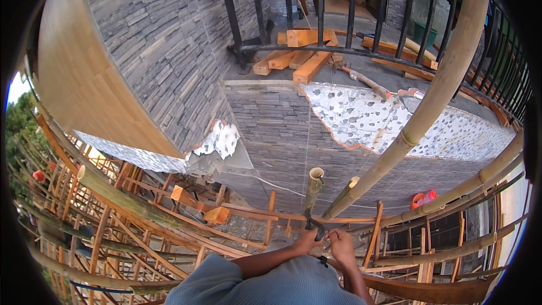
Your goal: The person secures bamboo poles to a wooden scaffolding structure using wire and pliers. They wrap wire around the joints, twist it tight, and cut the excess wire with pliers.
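Observation:
My left hand is closed around the lower end of a dark curved strip or tool, whose exact kind I cannot make out. Its upper end reaches up against an upright bamboo post with a hollow cut top. Close beside it on the right, my right hand is bent shut at about the same height. Whatever its fingers hold, if anything, is hidden. Both hands are low in front of my body, near a horizontal timber rail of the scaffold.
A long bamboo pole slants up to the right past black railings. Cut timber blocks and a hammer-like tool lie on the ledge. Stone-pattern tiled wall faces me, partly stripped. Scaffolding drops away at left.

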`<control>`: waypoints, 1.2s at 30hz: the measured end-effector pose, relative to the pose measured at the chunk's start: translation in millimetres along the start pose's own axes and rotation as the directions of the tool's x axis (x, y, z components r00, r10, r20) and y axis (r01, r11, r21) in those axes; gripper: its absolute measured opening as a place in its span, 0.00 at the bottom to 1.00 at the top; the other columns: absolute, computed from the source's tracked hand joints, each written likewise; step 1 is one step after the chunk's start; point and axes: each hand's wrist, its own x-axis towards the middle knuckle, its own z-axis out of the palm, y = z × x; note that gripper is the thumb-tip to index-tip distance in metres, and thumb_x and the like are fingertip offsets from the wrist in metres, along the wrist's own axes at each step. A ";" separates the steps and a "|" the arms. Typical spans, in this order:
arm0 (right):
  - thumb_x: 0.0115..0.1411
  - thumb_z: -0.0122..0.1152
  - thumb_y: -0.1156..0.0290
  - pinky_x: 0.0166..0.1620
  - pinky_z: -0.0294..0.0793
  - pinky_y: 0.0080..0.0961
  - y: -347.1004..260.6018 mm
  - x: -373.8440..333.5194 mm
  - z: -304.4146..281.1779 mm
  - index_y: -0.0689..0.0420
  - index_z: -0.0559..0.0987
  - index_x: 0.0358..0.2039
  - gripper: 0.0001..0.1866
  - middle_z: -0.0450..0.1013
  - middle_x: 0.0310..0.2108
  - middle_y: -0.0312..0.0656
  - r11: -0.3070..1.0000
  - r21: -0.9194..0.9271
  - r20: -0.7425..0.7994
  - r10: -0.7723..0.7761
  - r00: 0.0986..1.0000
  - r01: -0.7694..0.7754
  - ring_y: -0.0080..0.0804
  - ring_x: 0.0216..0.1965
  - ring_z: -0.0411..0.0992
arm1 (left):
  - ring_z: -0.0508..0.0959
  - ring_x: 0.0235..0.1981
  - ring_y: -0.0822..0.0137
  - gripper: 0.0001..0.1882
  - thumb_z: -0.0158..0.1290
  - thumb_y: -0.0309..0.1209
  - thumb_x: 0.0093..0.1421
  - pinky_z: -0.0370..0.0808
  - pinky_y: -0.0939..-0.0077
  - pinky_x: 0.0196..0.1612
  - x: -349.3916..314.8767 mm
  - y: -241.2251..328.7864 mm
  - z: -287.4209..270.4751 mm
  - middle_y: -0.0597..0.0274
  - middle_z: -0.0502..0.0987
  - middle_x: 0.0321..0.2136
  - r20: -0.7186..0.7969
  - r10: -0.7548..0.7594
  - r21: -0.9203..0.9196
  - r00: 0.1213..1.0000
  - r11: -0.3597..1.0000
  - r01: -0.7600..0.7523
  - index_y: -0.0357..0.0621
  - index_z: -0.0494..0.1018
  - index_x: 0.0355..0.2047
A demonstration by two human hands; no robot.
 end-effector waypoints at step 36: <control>0.68 0.51 0.68 0.35 0.72 0.36 -75.9 -85.3 -138.2 0.67 0.82 0.40 0.15 0.78 0.29 0.53 0.926 -0.361 -0.621 -0.150 0.769 -0.111 0.41 0.28 0.73 | 0.64 0.17 0.77 0.18 0.55 0.31 0.66 0.69 0.76 0.30 114.9 295.3 -502.6 0.70 0.66 0.14 -0.918 0.337 0.329 -0.208 0.358 -0.874 0.45 0.66 0.19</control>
